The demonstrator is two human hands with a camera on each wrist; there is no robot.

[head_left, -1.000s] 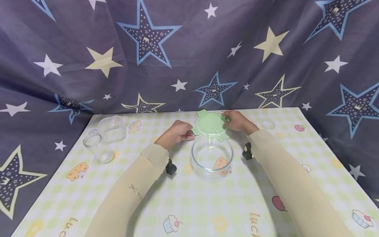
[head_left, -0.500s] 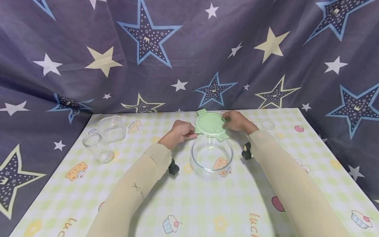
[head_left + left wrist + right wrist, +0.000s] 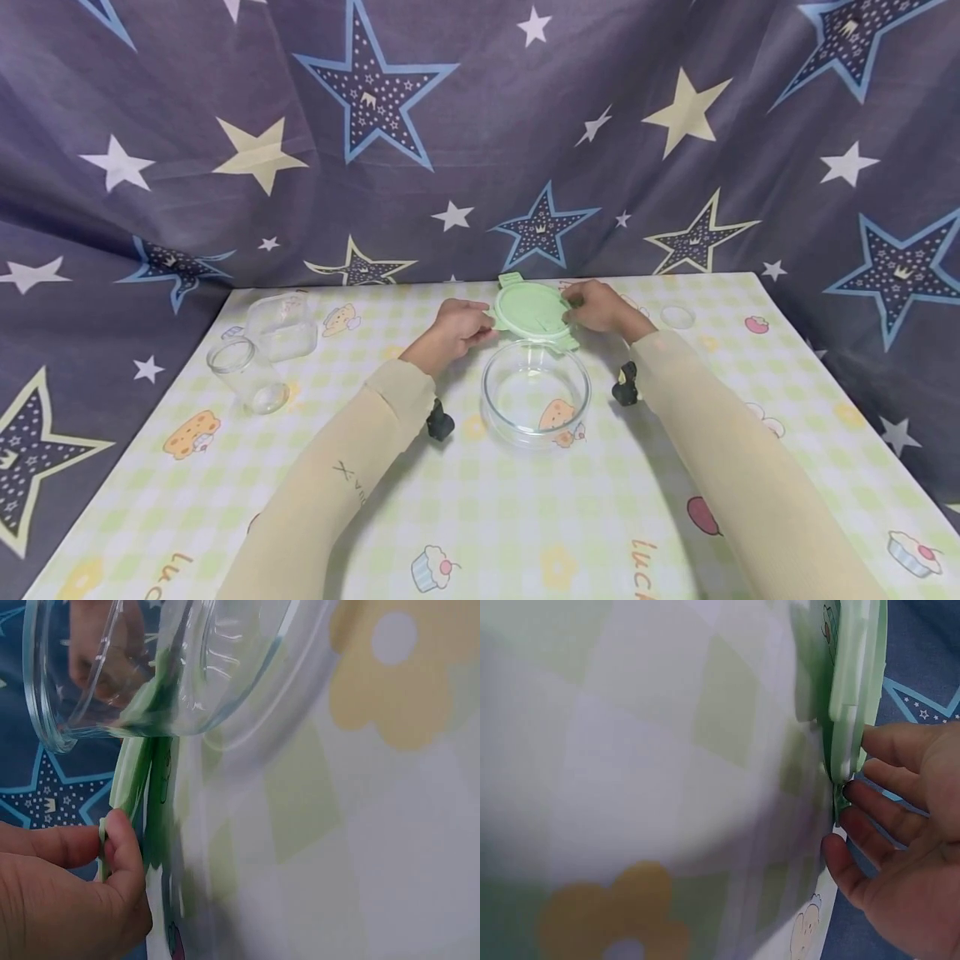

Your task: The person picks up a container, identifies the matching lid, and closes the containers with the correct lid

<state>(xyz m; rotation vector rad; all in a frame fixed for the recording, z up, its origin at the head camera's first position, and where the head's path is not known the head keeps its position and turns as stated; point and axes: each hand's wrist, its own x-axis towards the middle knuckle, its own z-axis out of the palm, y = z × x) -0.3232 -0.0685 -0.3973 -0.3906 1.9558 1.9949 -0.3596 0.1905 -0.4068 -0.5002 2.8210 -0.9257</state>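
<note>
A round light-green lid (image 3: 531,310) with side flaps lies behind a clear round glass bowl (image 3: 536,396). In the left wrist view, my left hand (image 3: 82,881) pinches one flap between thumb and finger, and that side of the lid (image 3: 131,776) sits slightly off the cloth. My right hand (image 3: 602,307) holds the lid's right edge. From the right wrist view, its thumb meets the lid (image 3: 851,697) and other fingers of the right hand (image 3: 911,817) reach the flap below. The bowl (image 3: 165,667) stands upright, partly in front of the lid.
At the left, a clear jar (image 3: 251,375) lies tilted beside a clear squarish container (image 3: 282,325). A small clear round piece (image 3: 678,317) lies at the back right. A starry curtain (image 3: 480,142) hangs along the back edge of the checked tablecloth (image 3: 480,508).
My left hand has moved slightly right and up, and now pinches the lid's left flap. The lid's left side has risen a little. My right hand stays at its place.
</note>
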